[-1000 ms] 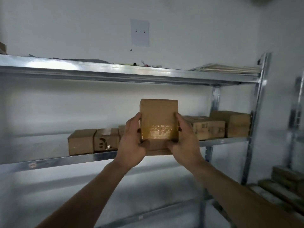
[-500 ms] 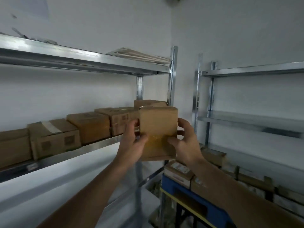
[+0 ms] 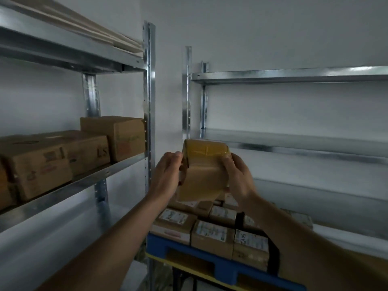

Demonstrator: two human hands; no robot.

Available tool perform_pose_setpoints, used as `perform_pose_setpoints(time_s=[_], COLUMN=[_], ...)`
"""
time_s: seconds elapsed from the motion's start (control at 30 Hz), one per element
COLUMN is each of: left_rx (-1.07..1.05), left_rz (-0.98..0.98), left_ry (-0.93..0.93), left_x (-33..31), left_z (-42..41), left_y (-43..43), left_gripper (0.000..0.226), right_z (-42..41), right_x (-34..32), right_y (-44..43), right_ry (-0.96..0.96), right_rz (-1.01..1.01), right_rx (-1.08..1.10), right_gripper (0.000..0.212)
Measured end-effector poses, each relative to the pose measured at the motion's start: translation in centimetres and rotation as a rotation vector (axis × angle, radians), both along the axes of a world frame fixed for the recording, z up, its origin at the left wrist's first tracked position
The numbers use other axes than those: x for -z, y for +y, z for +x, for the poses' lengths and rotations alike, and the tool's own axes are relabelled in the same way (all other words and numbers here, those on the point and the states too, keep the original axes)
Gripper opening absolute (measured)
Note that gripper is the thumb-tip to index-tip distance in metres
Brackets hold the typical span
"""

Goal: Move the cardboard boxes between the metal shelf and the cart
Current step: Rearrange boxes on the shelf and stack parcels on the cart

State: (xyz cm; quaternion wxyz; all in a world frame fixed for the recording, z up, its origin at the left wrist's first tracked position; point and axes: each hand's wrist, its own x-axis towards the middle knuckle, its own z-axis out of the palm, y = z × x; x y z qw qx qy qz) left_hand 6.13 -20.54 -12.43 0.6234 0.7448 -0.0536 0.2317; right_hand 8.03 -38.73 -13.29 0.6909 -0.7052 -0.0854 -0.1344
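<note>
Metal shelf (image 3: 88, 181) on the left has boxes along its front edge; left hand (image 3: 165, 175) curls round one side of the small taped box (image 3: 203, 175), right hand (image 3: 239, 177) round the other; it's in the air above the cart (image 3: 222, 269); looks light and stiff, tape maybe slick, so side grips seem right.

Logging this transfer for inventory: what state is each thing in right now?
Held box: taped shut, in mid-air, gripped on both sides.
Left hand: grips the box's left side.
Right hand: grips its right side.
Shelf boxes: closed, resting on the metal shelf.
Cart boxes: closed, labelled, packed together.
</note>
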Motion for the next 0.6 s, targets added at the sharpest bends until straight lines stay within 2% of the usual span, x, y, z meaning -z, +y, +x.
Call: perform_pose_setpoints(time_s=[0.07,0.17,0.2,0.3,0.37,0.5,0.6], left_rx=[0.045,0.109,0.133,0.199,0.246,0.283,0.234], left_rz=[0.012,0.012,0.003,0.048,0.101,0.239,0.32], left_ry=[-0.022,-0.041,-0.023,0.112,0.157,0.182,0.118], left_x=[0.6,1.4,1.7,2.5,2.9,3.7,4.8], left_z=[2.3,5.0,6.0,8.9,10.8,14.1,16.8], left_y=[-0.7,-2.0,-2.3,-3.2,-4.0,-6.2,-8.0], left_gripper=[0.025,0.014,0.026,0.091,0.117,0.144,0.136], right_z=[1.1,2.5,3.0,5.1,6.8,10.4,13.7], right_x=[0.3,0.7,0.7,1.3,2.1,3.8,5.0], right_y=[-0.8,-2.3,-2.8,-4.6,-5.8,-8.1,-10.2], right_ry=[0.019,0.054,0.056,0.058,0.068,0.102,0.126], right_rz=[0.019,0.11,0.132,0.197,0.242,0.365,0.402], right_rx=[0.015,-0.014,-0.009,0.019,0.031,0.028,0.035], right_gripper=[0.042,0.035,0.033,0.029,0.028,0.053,0.068])
